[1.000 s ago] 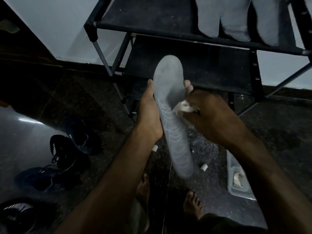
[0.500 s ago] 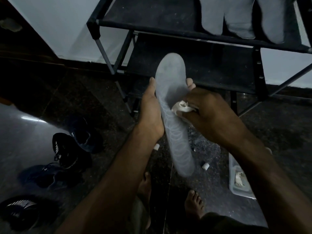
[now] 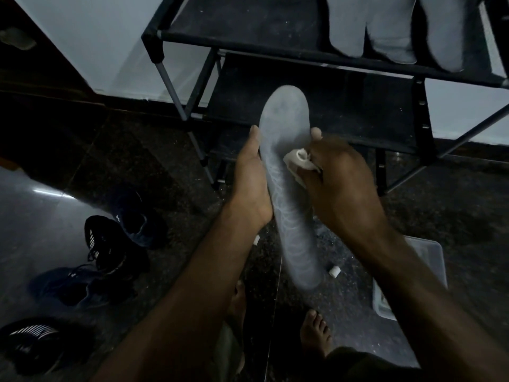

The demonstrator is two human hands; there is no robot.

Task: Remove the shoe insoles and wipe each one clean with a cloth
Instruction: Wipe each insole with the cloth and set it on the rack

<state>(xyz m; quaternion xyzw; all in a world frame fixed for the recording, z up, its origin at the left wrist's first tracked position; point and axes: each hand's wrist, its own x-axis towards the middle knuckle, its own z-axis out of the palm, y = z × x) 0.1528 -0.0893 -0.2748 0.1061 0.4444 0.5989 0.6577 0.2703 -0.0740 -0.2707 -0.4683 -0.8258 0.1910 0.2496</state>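
Observation:
A long grey insole (image 3: pixel 286 150) stands upright at the centre of the view, toe end up. My left hand (image 3: pixel 250 183) grips its left edge, thumb in front and fingertips showing behind the right edge. My right hand (image 3: pixel 338 186) is closed on a small white cloth (image 3: pixel 298 159) pressed against the insole's middle. Three more grey insoles (image 3: pixel 391 31) lie on the top shelf of the black shoe rack (image 3: pixel 248 37).
Dark shoes (image 3: pixel 110 241) lie on the glossy dark floor at the left, with another (image 3: pixel 30 340) at the bottom left. A clear plastic tub (image 3: pixel 427 260) sits on the floor at the right. Small white bits (image 3: pixel 334 271) lie near my bare feet (image 3: pixel 314 332).
My right hand with the cloth has shifted slightly along the insole's middle. The insole and my left hand have stayed nearly in place.

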